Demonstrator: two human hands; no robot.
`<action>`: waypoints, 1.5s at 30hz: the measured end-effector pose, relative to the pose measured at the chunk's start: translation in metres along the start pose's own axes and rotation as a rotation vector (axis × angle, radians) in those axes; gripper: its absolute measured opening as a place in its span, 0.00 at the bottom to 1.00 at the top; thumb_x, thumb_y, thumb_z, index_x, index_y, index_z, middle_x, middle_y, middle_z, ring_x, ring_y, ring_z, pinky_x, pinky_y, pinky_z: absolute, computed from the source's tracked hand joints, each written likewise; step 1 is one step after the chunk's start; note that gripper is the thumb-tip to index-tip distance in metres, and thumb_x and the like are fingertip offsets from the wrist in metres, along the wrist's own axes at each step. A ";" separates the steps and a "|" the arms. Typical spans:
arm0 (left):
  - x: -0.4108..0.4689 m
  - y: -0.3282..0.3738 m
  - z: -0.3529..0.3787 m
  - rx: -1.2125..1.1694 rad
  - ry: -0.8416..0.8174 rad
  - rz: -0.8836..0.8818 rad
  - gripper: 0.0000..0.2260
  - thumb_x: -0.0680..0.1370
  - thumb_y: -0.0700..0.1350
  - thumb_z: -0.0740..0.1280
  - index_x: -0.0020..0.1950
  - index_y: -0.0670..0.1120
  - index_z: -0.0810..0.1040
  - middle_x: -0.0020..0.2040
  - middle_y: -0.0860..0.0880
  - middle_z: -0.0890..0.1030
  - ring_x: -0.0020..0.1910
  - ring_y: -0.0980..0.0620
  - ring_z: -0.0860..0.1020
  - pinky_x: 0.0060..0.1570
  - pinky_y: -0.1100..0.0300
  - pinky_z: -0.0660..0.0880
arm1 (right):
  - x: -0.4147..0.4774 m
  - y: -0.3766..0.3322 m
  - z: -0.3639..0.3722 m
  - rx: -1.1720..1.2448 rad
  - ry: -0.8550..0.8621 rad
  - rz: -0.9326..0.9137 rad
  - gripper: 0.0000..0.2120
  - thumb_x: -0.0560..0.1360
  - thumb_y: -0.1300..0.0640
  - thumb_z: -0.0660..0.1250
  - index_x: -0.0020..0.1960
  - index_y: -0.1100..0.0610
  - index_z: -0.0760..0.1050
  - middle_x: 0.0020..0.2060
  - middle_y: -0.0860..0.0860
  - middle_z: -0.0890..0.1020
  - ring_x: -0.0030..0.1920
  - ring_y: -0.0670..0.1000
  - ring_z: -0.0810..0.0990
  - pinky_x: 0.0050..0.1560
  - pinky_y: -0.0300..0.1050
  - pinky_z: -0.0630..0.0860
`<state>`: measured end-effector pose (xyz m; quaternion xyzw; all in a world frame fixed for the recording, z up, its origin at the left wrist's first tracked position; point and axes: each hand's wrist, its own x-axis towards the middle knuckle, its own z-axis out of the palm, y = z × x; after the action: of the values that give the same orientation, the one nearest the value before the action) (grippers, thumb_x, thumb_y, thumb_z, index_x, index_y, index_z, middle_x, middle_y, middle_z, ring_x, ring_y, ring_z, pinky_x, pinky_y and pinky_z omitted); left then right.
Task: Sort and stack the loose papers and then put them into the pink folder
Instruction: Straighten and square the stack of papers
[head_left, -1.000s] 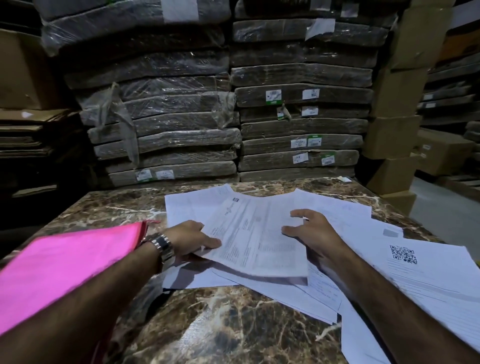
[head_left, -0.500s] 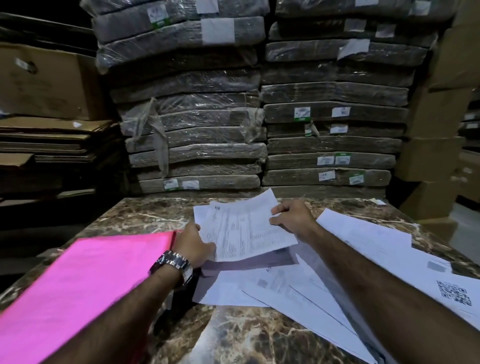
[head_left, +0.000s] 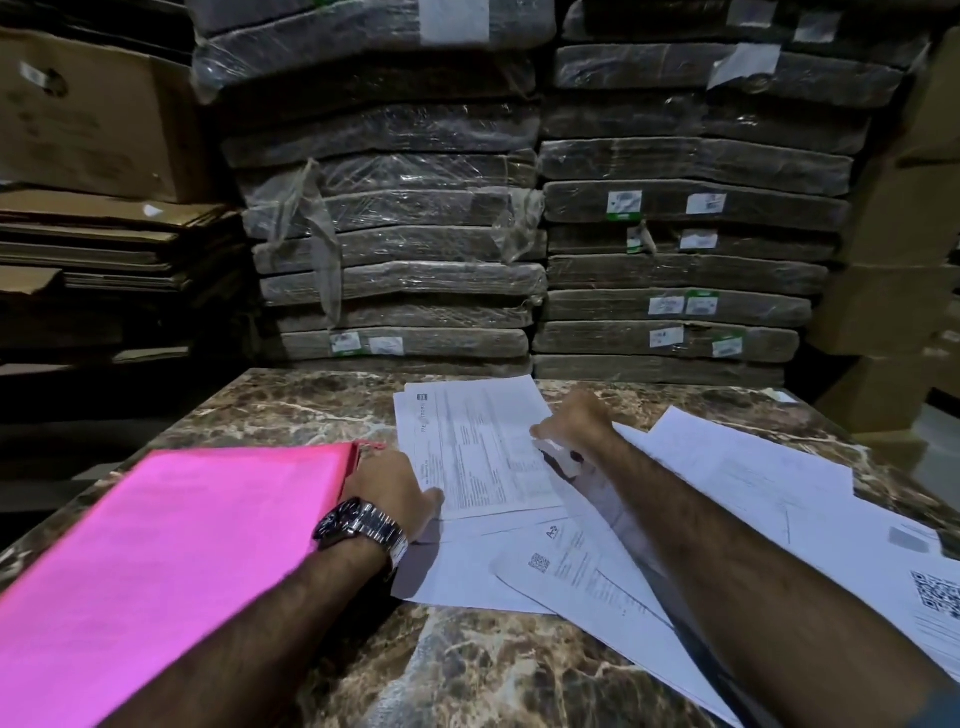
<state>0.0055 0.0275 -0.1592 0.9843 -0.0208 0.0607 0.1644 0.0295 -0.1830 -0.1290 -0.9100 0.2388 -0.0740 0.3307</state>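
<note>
Sorting paperwork in a dim storeroom, a person leans over a brown marble table (head_left: 467, 675), seen from the head camera. One pink folder (head_left: 171, 561), bright, plain and closed, lies flat on the left side of the table, its far corner just beside the left hand (head_left: 387, 483) and its right edge under the left forearm. The loose papers (head_left: 753, 483), white printed sheets, fan out overlapping across the centre and right of the table; at least six can be made out, though the overlap hides the exact number. One of them, at the right edge, carries a QR code (head_left: 935, 597). One densely printed top sheet (head_left: 478, 452) lies flat at the far centre. The left hand, with one steel wristwatch (head_left: 358, 525) on the wrist, rests at that sheet's near left corner, the thumb laid on the paper; its other fingers are hidden behind the back of the hand, so the grip cannot be told. The right hand (head_left: 576, 421) reaches to the sheet's right edge, fingers curled, above a lifted curl of white paper; whether it pinches any paper cannot be told. Two stacks of plastic-wrapped bundles (head_left: 405, 208) rise behind the table, with cardboard boxes (head_left: 93, 114) at either side.
</note>
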 end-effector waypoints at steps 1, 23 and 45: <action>0.001 0.000 0.000 0.000 -0.004 0.007 0.17 0.71 0.57 0.71 0.37 0.45 0.70 0.41 0.45 0.81 0.36 0.47 0.75 0.30 0.61 0.69 | 0.001 -0.002 -0.001 -0.006 -0.035 0.007 0.12 0.70 0.54 0.74 0.44 0.62 0.76 0.42 0.55 0.78 0.43 0.56 0.81 0.30 0.41 0.69; 0.005 -0.013 -0.013 -0.289 -0.103 0.035 0.15 0.73 0.58 0.69 0.37 0.48 0.73 0.32 0.52 0.75 0.34 0.51 0.75 0.27 0.63 0.66 | -0.012 0.014 -0.028 0.707 -0.329 0.156 0.11 0.75 0.68 0.68 0.57 0.65 0.77 0.44 0.58 0.83 0.42 0.58 0.82 0.46 0.54 0.79; -0.001 -0.007 -0.005 -0.828 -0.537 0.209 0.22 0.74 0.36 0.71 0.67 0.45 0.72 0.69 0.52 0.69 0.38 0.70 0.79 0.36 0.77 0.73 | -0.108 0.074 -0.042 0.689 -0.511 0.020 0.22 0.68 0.72 0.74 0.59 0.56 0.79 0.55 0.58 0.82 0.50 0.60 0.84 0.47 0.54 0.83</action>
<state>0.0047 0.0360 -0.1567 0.8101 -0.1833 -0.1917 0.5228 -0.1059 -0.2044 -0.1410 -0.7330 0.1192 0.0818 0.6647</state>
